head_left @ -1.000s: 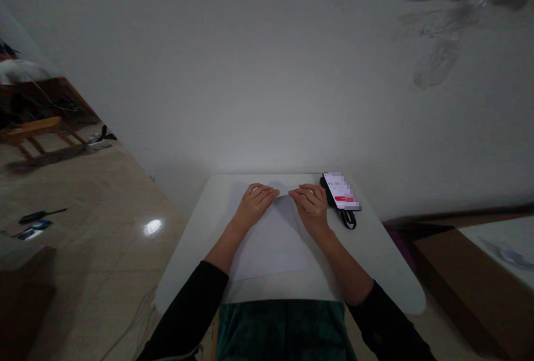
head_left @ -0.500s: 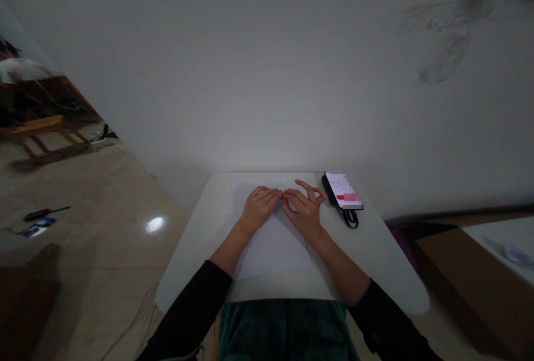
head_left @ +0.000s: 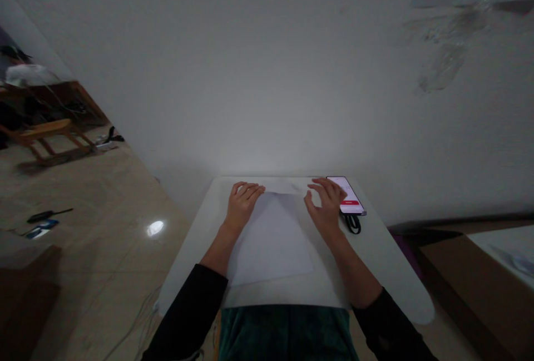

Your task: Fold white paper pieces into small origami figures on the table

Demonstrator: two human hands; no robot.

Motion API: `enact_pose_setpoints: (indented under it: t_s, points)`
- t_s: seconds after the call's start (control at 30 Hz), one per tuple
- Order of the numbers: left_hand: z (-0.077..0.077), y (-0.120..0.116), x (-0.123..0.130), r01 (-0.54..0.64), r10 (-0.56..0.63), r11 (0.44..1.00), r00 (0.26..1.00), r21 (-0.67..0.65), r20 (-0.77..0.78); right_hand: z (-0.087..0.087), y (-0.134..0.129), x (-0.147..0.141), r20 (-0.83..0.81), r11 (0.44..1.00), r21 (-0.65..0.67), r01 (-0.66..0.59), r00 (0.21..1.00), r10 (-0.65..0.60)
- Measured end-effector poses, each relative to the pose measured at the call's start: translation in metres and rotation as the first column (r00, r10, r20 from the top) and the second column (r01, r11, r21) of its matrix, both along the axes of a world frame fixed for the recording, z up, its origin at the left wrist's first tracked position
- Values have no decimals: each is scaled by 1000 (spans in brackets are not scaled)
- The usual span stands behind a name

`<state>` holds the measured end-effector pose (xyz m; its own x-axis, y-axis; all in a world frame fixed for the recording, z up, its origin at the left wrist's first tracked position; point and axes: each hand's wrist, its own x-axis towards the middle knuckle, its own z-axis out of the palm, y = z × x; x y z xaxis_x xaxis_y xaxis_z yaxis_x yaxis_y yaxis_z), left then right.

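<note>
A white sheet of paper (head_left: 273, 244) lies on the white table (head_left: 367, 261), its far edge near my fingers. My left hand (head_left: 244, 202) is at the sheet's far left corner, thumb and fingers pinched together on the paper's edge. To the right of the sheet, my right hand (head_left: 326, 202) is raised with its fingers curved and apart, holding nothing. Its fingertips partly overlap the phone (head_left: 349, 206) at the table's far right. A black looped strap (head_left: 353, 224) lies just below the phone.
A pale wall (head_left: 267, 83) rises behind the table. Brown cardboard (head_left: 471, 277) stands at the right. On the left are a wooden stool (head_left: 50, 127), a person (head_left: 31, 74), and a black tool (head_left: 41, 216) on the floor. Cables run beside the table's left leg.
My hands have moved apart from the middle of the paper's far edge, the left one leftward and the right one rightward toward the phone. My right hand's fingers have opened.
</note>
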<state>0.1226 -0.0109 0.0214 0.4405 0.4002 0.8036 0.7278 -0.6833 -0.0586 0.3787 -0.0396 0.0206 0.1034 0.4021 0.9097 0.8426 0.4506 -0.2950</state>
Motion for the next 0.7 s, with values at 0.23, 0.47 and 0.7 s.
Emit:
enact_pose_setpoints:
  t_s: [0.23,0.47,0.7]
  points:
    - [-2,-10,24,157,-158,987,985,-19,-64,-12,-3,-35,216,981,-61,-183,957,192]
    - [-4,-17,43,208,-208,978,978,-9,-20,-15,-5,-32,222,969,-71,-236,944,246]
    - [-7,-12,41,173,-174,984,985,43,14,-18,-5,-34,177,959,-71,-274,943,282]
